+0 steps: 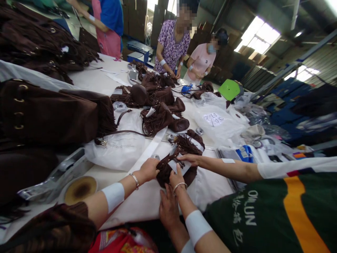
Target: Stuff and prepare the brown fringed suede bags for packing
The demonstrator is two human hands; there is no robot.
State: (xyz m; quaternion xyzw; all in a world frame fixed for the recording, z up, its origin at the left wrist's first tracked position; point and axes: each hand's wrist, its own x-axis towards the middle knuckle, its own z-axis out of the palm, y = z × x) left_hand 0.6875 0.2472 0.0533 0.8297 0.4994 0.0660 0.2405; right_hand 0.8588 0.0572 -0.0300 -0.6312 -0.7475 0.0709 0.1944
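Observation:
A dark brown fringed bag (164, 170) lies on the white table in front of me. My left hand (150, 169), with a bangle at the wrist, is closed at its left edge, the fingertips partly hidden. My right hand (177, 178), also with a bangle, is closed on the bag's near side, its thumb against a white slip (185, 168) on the bag. A co-worker's hand (188, 160) reaches in from the right and touches the slip and a dark strap or tassel. Another hand (168, 207), apparently the co-worker's, is just below my right hand.
Large brown bags (50, 112) are piled at the left, beside a tape roll (80, 189). Several more fringed bags (158, 117) lie farther up the table. Clear plastic bags (216, 116) are heaped at the right. Two people (172, 45) stand across the table; another stands upper left.

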